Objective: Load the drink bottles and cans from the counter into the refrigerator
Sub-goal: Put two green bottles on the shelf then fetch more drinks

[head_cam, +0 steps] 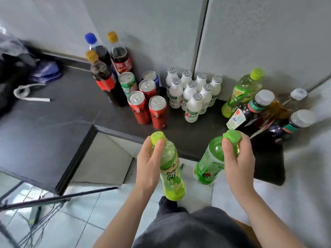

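Left hand (148,163) holds lime-green bottle (172,178) — right hand (239,158), darker bottle (209,163) (both capped).

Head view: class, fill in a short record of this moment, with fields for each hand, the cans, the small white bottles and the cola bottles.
left hand: grips a yellow-green bottle near its cap
right hand: grips a green bottle near its cap
cans: five, upright on the dark counter; three red, one green, one blue
small white bottles: eight, upright, clustered right of the cans
cola bottles: three, upright, left of the cans
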